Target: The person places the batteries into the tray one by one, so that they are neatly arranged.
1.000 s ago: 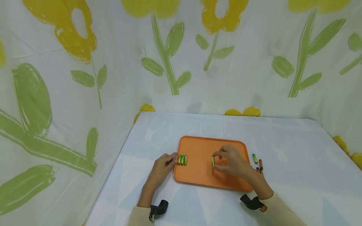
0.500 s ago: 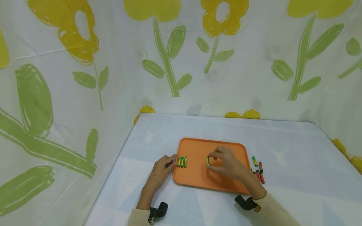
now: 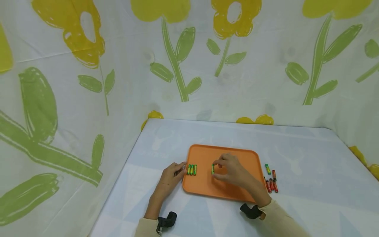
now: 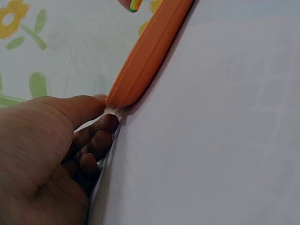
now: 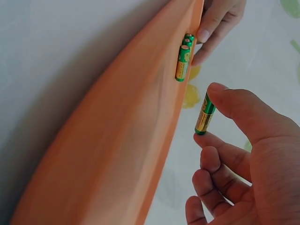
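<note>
My right hand (image 3: 231, 171) pinches a green and yellow battery (image 3: 213, 169) by its two ends, thumb at one end and index finger at the other. It is over the middle of the orange tray (image 3: 204, 187). In the right wrist view this battery (image 5: 205, 115) is held clear of the tray, other fingers loosely bent. Three matching batteries (image 3: 191, 170) lie side by side along the tray's left side. At that left rim my left hand (image 3: 170, 177) grips the edge; in the left wrist view its thumb (image 4: 86, 108) meets the rim, with curled fingers beneath.
Right of the tray, one green battery (image 3: 267, 169) lies on the table (image 3: 308, 164) near several red batteries (image 3: 271, 185). A flowered cloth (image 3: 124, 65) hangs behind the table and along its left side.
My right hand has moved left across the tray with the battery, toward the three lying there. More of the red batteries show now. My left hand has stayed at the rim.
</note>
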### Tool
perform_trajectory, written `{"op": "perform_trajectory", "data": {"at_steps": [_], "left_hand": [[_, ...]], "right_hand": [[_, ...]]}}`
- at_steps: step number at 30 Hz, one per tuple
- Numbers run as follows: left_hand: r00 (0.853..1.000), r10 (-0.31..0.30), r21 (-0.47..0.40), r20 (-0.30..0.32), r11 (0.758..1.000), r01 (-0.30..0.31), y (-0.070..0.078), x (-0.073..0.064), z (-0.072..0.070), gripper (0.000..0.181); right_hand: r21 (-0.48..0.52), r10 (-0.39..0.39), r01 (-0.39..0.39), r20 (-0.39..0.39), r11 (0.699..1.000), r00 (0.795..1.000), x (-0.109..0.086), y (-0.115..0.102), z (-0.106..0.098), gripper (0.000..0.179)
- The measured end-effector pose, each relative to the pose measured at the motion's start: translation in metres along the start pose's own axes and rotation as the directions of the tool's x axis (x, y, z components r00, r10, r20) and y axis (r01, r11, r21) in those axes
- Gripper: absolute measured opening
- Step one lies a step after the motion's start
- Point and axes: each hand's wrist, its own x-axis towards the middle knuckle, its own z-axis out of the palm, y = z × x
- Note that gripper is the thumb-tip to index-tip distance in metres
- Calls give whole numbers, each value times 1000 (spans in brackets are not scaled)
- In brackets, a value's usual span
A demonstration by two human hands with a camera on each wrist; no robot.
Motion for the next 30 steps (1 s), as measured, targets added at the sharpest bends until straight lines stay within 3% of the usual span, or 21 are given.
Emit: {"op": "perform_trajectory", "data": {"at_steps": [6,30], "left_hand": [[1000,0,-3,-7,1000,0,-1,0,1,39],[1000,-11,20,-7,1000,11,0,0,1,41]], "right_hand": [[-7,-19,19,-5,1000,1000,6,-2,8,31],[-23,47,-46,36,999,998,25,-13,30,33]]}}
